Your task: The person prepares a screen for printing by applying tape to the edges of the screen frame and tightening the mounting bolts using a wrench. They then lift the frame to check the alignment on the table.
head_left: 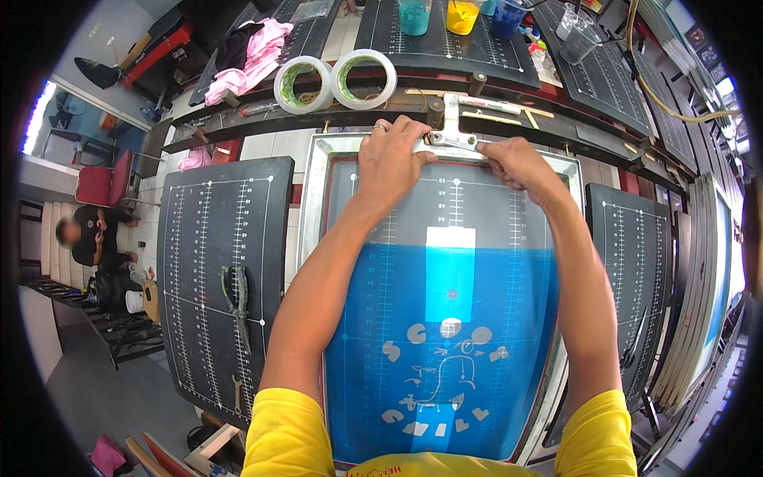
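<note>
A screen-printing frame [311, 187] with a metal rim and blue-coated mesh [373, 318] lies in front of me. The design in its mesh shows as pale shapes. At the frame's far edge sits a metal clamp [451, 111] with bolts. My left hand [389, 159] is closed over that far edge, with its fingertips and thumb beside the clamp. From the right, my right hand [520, 167] pinches the end of a small silver wrench [455, 141], which lies across the clamp's bolts. Which bolt the wrench grips, I cannot tell.
Black printing boards [226, 199] flank the frame; pliers [238, 298] and another wrench [236, 391] lie on the left one. Two tape rolls [364, 79] stand on the rail beyond. Farther back are ink cups [462, 16] and pink cloth [254, 56]. A person [99, 234] sits far left.
</note>
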{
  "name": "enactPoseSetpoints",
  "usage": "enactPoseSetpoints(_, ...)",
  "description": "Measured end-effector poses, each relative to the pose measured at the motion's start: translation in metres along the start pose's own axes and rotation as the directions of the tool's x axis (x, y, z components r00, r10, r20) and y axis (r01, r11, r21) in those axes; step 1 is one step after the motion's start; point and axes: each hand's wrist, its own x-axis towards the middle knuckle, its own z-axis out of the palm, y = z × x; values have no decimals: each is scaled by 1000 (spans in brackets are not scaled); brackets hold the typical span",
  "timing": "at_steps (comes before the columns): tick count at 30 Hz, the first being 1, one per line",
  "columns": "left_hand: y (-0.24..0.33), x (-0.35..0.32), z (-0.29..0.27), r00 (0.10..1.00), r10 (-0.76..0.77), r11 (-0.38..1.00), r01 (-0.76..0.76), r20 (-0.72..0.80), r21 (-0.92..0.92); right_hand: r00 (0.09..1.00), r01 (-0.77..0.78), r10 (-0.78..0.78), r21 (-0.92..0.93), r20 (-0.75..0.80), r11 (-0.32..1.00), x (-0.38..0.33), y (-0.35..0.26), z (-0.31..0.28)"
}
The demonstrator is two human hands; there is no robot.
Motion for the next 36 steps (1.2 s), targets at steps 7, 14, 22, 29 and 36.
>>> enactPoseSetpoints(7,1,0,1,1000,6,1000,-6,-29,3,998,-42,42,9,48,999,22,-16,-17)
enactPoseSetpoints(14,-6,-4,0,1000,2,1000,-2,-20,7,996,-54,40,186,77,981,-5,8,26)
enactPoseSetpoints(22,-1,0,3,999,27,1000,-27,-38,-5,990,-9,-54,438,132,899,-35,16,86)
enactPoseSetpoints(29,-2,0,2,999,18,1000,-18,-49,-4,999,-12,2,285,37,958,-33,23,38)
enactPoseSetpoints(36,-3,-1,2,999,22,1000,-22,-37,-2,988,-84,64,138,144,987,-16,10,12)
